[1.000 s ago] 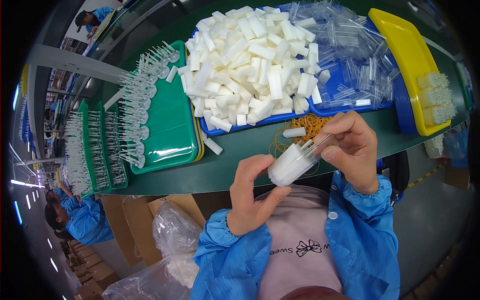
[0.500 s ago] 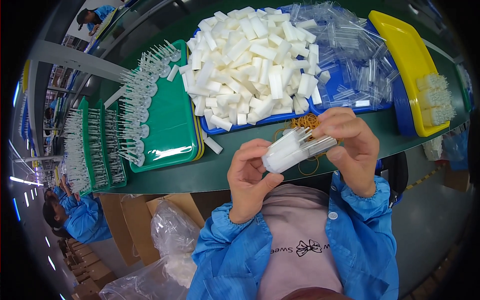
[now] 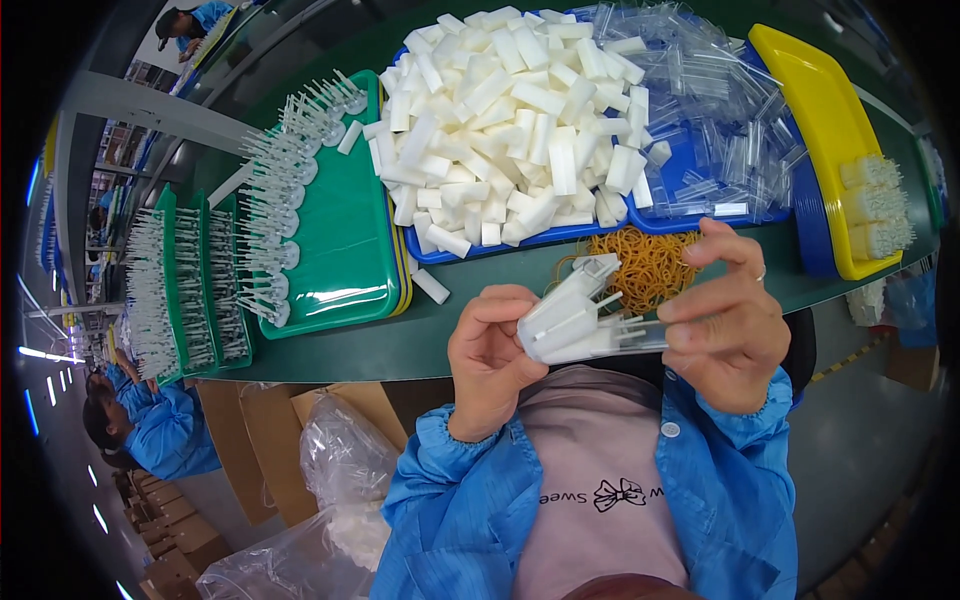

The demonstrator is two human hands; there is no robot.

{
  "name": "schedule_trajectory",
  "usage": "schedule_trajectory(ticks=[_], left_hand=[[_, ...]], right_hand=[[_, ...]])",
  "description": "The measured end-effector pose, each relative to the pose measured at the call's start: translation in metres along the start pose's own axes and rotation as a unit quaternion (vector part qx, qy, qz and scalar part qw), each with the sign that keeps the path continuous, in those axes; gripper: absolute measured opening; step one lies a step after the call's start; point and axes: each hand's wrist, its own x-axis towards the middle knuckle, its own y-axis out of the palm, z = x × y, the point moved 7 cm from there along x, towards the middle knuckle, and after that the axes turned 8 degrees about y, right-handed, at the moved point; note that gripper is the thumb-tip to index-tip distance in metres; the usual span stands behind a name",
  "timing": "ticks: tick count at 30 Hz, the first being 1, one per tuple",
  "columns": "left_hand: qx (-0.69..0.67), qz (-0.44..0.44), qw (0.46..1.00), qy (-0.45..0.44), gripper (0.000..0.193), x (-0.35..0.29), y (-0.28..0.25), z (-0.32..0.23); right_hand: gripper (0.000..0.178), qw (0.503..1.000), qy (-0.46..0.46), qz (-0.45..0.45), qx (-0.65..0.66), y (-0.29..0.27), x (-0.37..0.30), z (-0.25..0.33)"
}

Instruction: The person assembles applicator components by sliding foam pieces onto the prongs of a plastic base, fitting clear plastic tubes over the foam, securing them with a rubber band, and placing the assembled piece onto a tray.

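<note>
My left hand [image 3: 488, 345] grips the base of a bundle [image 3: 565, 318] that looks like white foam pieces with thin white stems poking out of its far end. Opposite it, my right hand [image 3: 735, 322] is slightly blurred and pinches a clear plastic sleeve [image 3: 638, 338]. This sleeve reaches from the right fingers to the right side of the bundle; how it meets the stems is hard to make out. Just behind the bundle lies a heap of tan rubber bands [image 3: 648, 270] on the green table.
White foam blocks [image 3: 480, 130] heap over a blue tray, with clear plastic sleeves [image 3: 700, 90] in another. At left, a green tray [image 3: 345, 245] and green racks [image 3: 190, 290] carry white-stemmed pieces. A yellow tray [image 3: 815, 110] holds stemmed bundles at right. A co-worker [image 3: 150, 420] sits far left.
My right hand has moved right and slightly down, drawing the clear sleeve's outer end toward a lower angle. More stems and the rubber bands show now. The left hand has hardly moved.
</note>
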Motion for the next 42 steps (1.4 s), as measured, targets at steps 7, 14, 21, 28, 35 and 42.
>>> schedule_trajectory(ticks=[7,14,21,28,35,42], left_hand=[[0.009,0.022,0.995,0.095,0.052,0.000,-0.007,-0.008],[0.016,0.021,0.994,0.110,0.050,0.002,-0.011,-0.009],[-0.014,0.020,0.994,0.107,0.049,0.002,-0.011,-0.009],[-0.027,0.020,0.995,0.098,0.049,0.001,-0.012,-0.009],[-0.011,0.025,0.994,0.107,0.045,-0.005,-0.008,-0.010],[-0.017,0.020,0.994,0.106,0.045,-0.009,-0.001,-0.012]], right_hand=[[0.022,0.999,-0.032,0.001,0.000,0.004,-0.005,0.011],[0.023,0.999,-0.030,0.008,-0.010,0.007,-0.004,0.014],[0.024,0.998,-0.060,-0.003,-0.024,0.008,-0.009,0.022],[0.025,0.998,-0.059,-0.005,-0.021,0.009,-0.009,0.023],[0.022,1.000,-0.019,0.016,0.011,0.024,-0.006,0.013],[0.022,1.000,-0.004,0.013,0.023,0.030,-0.007,0.014]])
